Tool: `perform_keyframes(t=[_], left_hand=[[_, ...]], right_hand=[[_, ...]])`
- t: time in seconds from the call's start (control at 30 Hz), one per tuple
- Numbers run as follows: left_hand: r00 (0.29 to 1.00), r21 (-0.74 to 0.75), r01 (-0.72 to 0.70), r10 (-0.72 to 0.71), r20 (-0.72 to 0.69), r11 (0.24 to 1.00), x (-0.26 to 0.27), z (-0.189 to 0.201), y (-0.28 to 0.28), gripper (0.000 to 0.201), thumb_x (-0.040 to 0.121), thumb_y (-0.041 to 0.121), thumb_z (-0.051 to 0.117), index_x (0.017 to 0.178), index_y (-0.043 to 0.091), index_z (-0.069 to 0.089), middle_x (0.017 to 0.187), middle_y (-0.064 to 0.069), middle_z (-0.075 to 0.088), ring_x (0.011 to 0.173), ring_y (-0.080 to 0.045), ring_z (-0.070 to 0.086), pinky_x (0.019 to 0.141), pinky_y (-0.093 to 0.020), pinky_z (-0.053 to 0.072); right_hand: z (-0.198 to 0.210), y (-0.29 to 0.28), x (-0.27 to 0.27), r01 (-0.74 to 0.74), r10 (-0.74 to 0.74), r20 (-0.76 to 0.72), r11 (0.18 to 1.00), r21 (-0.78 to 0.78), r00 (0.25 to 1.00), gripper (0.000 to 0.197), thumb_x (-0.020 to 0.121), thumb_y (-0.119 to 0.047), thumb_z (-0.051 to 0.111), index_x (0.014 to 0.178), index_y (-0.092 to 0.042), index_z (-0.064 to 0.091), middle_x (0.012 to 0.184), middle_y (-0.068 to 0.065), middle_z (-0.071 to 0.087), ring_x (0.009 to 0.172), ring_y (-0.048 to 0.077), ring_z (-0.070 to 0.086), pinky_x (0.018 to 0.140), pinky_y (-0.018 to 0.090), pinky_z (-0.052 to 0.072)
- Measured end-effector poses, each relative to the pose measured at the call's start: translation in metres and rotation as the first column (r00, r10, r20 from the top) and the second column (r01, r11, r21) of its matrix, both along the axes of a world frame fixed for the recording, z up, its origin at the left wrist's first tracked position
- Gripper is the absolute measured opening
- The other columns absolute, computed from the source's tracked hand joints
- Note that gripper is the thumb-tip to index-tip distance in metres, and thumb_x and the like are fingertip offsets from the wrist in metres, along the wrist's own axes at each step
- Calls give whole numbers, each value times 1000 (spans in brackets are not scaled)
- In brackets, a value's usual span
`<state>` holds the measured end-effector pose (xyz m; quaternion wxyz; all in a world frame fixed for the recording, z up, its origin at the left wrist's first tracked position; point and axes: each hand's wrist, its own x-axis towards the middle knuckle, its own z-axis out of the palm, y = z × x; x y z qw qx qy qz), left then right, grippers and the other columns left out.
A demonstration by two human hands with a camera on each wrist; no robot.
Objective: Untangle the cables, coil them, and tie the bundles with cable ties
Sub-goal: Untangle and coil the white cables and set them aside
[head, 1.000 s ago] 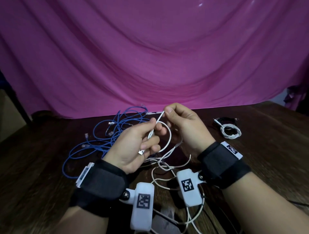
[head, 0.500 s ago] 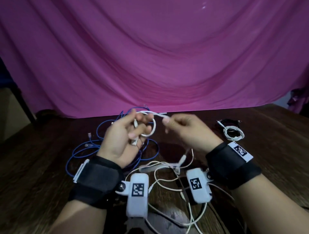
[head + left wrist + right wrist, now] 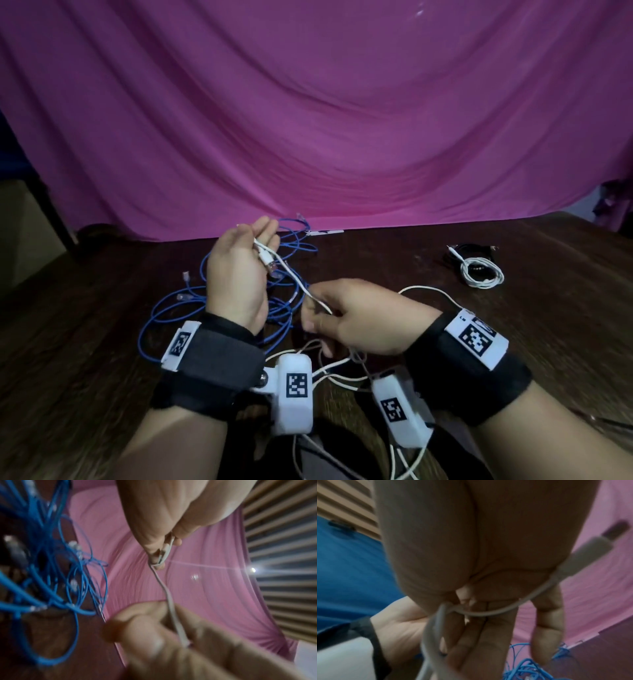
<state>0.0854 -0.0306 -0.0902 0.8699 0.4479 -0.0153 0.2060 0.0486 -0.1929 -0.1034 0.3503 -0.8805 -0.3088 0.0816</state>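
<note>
Your head view is dim and soft, with the pink curtain (image 3: pixel 325 120) lit evenly and its folds bowed toward the frame edges. Beyond your left fingers (image 3: pixel 159 555) a lamp (image 3: pixel 253 569) flares into a streak, and both wrist views smear with motion blur, nearest skin out of focus.

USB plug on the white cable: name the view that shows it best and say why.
The head view: the USB plug lies sharp against the left hand, its white cable running down to the right hand. The right wrist view shows the plug blurred at the frame edge; in the left wrist view I cannot make it out.
</note>
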Motion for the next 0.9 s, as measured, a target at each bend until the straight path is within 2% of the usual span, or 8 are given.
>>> perform_keyframes(t=[0.07, 0.17, 0.23, 0.3, 0.4, 0.53, 0.7, 0.9], left_hand=[[992, 262, -120, 124, 3, 958, 2, -6, -1, 25, 108, 8, 36, 92, 12, 55, 112, -10, 69, 113, -25, 70, 100, -37, 55], [976, 776, -180, 209, 64, 604, -2, -14, 6, 23, 104, 16, 41, 95, 14, 62, 90, 4, 73, 97, -17, 73, 94, -41, 55], [994, 894, -47, 108, -2, 446, -10, -12, 9, 26, 102, 20, 45, 86, 17, 65, 66, 2, 71, 65, -11, 69, 72, -34, 52], [989, 900, 142, -95, -113, 411, -20, -7, 5, 39, 106, 29, 42, 79, 14, 66, 53, -3, 64, 46, -13, 52, 57, -30, 40], [914, 800, 359, -356, -197, 480, -33, -1, -4, 49, 109, 31, 39, 79, -1, 61, 70, -32, 55, 42, -15, 33, 49, -29, 29], [844, 597, 491, -514, -149, 634, -39, 6, -4, 36, 105, 27, 41, 76, 7, 49, 68, -9, 52, 37, -4, 23, 43, -21, 24], [900, 295, 434, -424, -101, 851, -26, 11, 14, 38, 106, 30, 40, 70, 18, 42, 61, 5, 43, 36, -1, 18, 38, -16, 21], [948, -103, 303, -311, -64, 947, -13, 18, 46, 36, 107, 24, 37, 72, 24, 37, 59, 12, 39, 32, -5, 24, 38, -13, 22]], right_hand=[[5, 2, -3, -16, 14, 87, 1000, 16, 996, 11, 93, -10, 58, 91, -19, 65, 67, -6, 69, 54, 1, 56, 56, 16, 45], [16, -4, -2, -36, 20, 150, 994, 103, 988, 17, 92, -5, 57, 94, -18, 68, 71, -8, 66, 66, 7, 60, 68, 28, 51], [21, -14, 3, 16, -59, 211, 980, 198, 976, 18, 95, -6, 58, 93, -18, 71, 75, -6, 69, 72, 13, 63, 74, 35, 53], [24, -24, 10, 68, -150, 248, 948, 311, 957, 14, 95, -7, 63, 94, -18, 72, 81, -3, 72, 76, 11, 64, 78, 37, 53], [23, -36, 18, 134, -277, 256, 877, 461, 926, 17, 87, -15, 80, 96, -15, 65, 88, 3, 72, 82, 19, 66, 83, 43, 51], [20, -45, 25, 206, -364, 204, 816, 540, 909, 26, 76, -30, 89, 84, -14, 69, 87, 11, 74, 75, 21, 64, 75, 41, 50], [12, -52, 33, 329, -454, 136, 792, 515, 881, 12, 81, -33, 85, 81, -23, 79, 65, -15, 67, 60, -1, 53, 62, 20, 43], [16, -67, 37, 447, -585, 150, 738, 505, 797, 11, 88, -35, 77, 85, -26, 82, 75, -9, 77, 73, 4, 72, 72, 25, 55]])
